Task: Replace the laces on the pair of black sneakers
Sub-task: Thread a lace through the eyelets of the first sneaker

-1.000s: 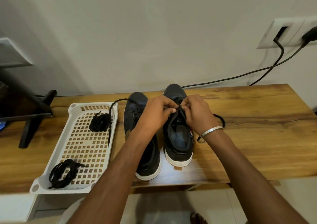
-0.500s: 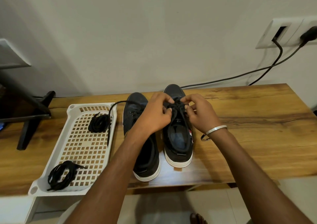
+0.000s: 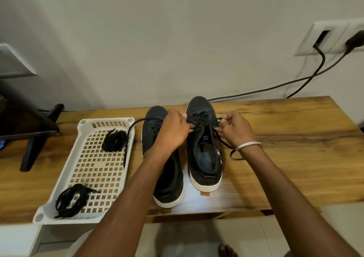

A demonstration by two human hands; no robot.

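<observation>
We see a wooden desk (image 3: 285,138) against a plain grey wall (image 3: 157,40), a white socket plate (image 3: 331,38) with black cables (image 3: 275,87), and pale floor tiles (image 3: 246,237) below.

A wooden table (image 3: 295,138) stands against a pale wall (image 3: 157,30), where two black cables (image 3: 275,87) run from a white socket plate (image 3: 331,38); a black stand (image 3: 37,130) rests on the table's left end.

Bare arms on my feed, no sleeves.
I see a thin silver bangle (image 3: 248,145) circling the right wrist; toes of one bare foot (image 3: 228,250) peek below.
</observation>
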